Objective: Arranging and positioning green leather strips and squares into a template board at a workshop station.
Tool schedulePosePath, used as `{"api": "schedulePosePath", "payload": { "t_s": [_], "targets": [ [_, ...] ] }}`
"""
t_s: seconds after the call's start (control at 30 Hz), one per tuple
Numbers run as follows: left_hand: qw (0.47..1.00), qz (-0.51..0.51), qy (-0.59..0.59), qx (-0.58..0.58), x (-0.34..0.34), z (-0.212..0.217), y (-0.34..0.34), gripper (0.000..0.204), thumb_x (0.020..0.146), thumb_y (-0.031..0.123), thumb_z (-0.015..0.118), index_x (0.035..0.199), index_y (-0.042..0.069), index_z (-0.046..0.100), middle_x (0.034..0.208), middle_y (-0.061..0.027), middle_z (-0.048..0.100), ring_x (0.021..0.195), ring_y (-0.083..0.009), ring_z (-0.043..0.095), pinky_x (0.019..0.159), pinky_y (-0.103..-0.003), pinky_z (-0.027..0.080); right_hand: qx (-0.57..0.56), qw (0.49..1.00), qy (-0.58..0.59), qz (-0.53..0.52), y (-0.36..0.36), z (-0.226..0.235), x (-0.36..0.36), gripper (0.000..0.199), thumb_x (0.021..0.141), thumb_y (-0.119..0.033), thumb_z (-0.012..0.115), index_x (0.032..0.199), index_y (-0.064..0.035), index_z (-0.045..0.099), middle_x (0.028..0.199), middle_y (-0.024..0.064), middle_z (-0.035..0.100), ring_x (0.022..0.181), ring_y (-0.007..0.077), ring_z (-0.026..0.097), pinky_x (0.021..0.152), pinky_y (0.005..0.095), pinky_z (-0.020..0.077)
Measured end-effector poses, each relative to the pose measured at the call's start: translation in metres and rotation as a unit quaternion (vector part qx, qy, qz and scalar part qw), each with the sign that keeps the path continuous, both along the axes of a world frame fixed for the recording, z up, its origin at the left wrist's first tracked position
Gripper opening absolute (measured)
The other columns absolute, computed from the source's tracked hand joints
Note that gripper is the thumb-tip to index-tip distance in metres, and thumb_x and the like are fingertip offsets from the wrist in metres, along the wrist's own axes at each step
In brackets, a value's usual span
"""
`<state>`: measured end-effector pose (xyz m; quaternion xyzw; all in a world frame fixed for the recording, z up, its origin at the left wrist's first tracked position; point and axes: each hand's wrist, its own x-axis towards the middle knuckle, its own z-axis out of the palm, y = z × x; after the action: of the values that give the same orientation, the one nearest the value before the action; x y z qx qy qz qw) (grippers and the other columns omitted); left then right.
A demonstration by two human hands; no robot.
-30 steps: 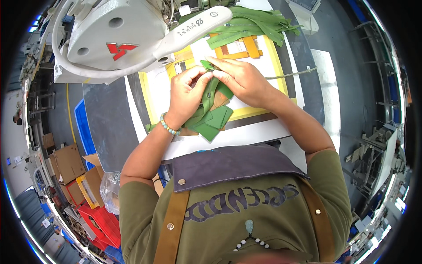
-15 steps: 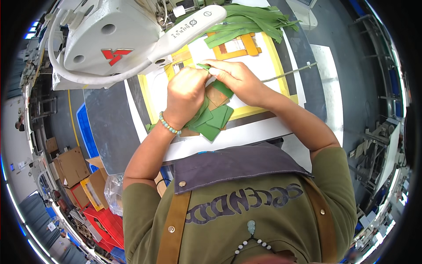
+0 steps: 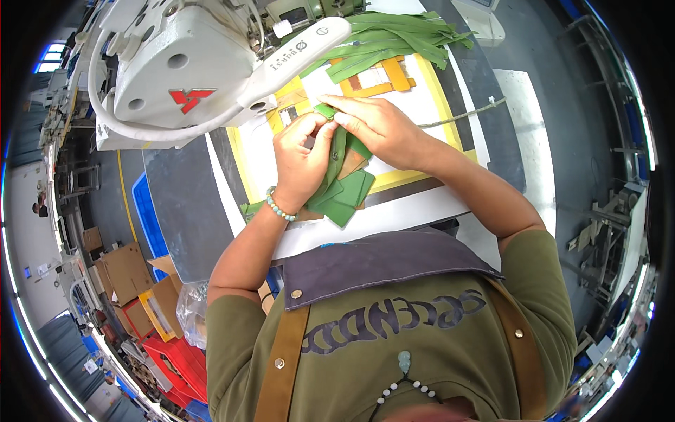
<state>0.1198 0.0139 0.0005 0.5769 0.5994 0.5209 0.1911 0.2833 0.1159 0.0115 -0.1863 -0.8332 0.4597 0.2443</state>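
Both my hands meet over the work surface, pinching the end of a long green zipper [image 3: 336, 158], where a small green tab [image 3: 325, 110] shows between the fingertips. My left hand [image 3: 302, 151] has its thumb and forefinger closed on the strip, which hangs down toward me beneath the palm. My right hand [image 3: 376, 126] pinches the same end from the right, fingers bent over it. Just below lie several green rounded-corner pieces [image 3: 343, 200], partly stacked, with a brown piece [image 3: 351, 165] among them. My left hand covers some of the strip.
A white sewing machine [image 3: 183, 70] stands at the upper left, its pale arm-like cover [image 3: 295, 53] reaching near my hands. Behind lie a heap of green strips [image 3: 394, 35] and a yellow frame template [image 3: 380, 90]. A thin rod [image 3: 460, 114] sticks out right. Cardboard boxes [image 3: 126, 271] stand lower left.
My left hand has turned and its thumb and forefinger now show apart from the fist. More of the green tab and hanging zipper is visible. The right hand has barely moved.
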Motion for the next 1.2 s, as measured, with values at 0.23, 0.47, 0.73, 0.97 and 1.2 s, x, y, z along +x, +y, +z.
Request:
{"api": "schedulePosePath", "payload": {
  "t_s": [0.23,0.47,0.73,0.97,1.2],
  "targets": [
    [0.999,-0.001,-0.028,-0.024,-0.005,-0.001,0.001,0.007,0.095,0.004,0.070,0.092,-0.002,0.069,0.076,0.0039,0.065,0.068,-0.0012,0.051,0.060,-0.020,0.042,0.004,0.999,-0.032,0.009,0.002,0.007,0.004,0.044,0.106,-0.021,0.045,0.143,0.0017,0.052,0.128,0.0246,0.065,0.114,0.0364,0.064,0.099,0.0394,0.0485],
    [0.984,-0.007,0.160,0.076,-0.006,0.007,0.005,0.003,0.089,-0.002,0.071,0.090,-0.003,0.068,0.074,-0.0092,0.064,0.064,-0.0172,0.059,0.060,-0.027,0.046,-0.074,0.997,0.006,0.004,0.000,0.000,0.002,0.043,0.105,-0.017,0.045,0.143,0.0018,0.053,0.131,0.0225,0.065,0.116,0.0306,0.065,0.100,0.0376,0.0483],
    [0.998,0.002,0.061,-0.001,0.000,-0.003,0.007,0.005,0.093,0.001,0.071,0.097,-0.002,0.070,0.082,-0.0036,0.071,0.071,-0.0061,0.059,0.063,-0.024,0.047,-0.082,0.996,0.012,-0.037,0.003,-0.004,-0.004,0.041,0.105,-0.019,0.047,0.140,0.0018,0.055,0.127,0.0230,0.066,0.113,0.0309,0.066,0.098,0.0376,0.0495],
    [0.969,-0.013,-0.221,-0.108,-0.006,-0.007,0.007,0.008,0.096,0.004,0.069,0.101,-0.003,0.070,0.087,0.0008,0.071,0.077,-0.0029,0.061,0.068,-0.021,0.051,0.050,0.997,-0.053,-0.038,-0.005,0.006,0.002,0.043,0.104,-0.020,0.046,0.140,0.0029,0.054,0.130,0.0241,0.064,0.114,0.0391,0.064,0.097,0.0413,0.0501],
    [0.998,-0.003,-0.035,-0.052,-0.007,-0.005,0.004,0.008,0.095,0.003,0.070,0.101,-0.002,0.070,0.083,-0.0017,0.069,0.074,-0.0056,0.059,0.066,-0.024,0.049,0.015,1.000,-0.001,-0.027,-0.005,0.005,0.000,0.046,0.104,-0.019,0.048,0.142,0.0069,0.050,0.129,0.0275,0.064,0.112,0.0378,0.066,0.096,0.0410,0.0511]
  ]
}}
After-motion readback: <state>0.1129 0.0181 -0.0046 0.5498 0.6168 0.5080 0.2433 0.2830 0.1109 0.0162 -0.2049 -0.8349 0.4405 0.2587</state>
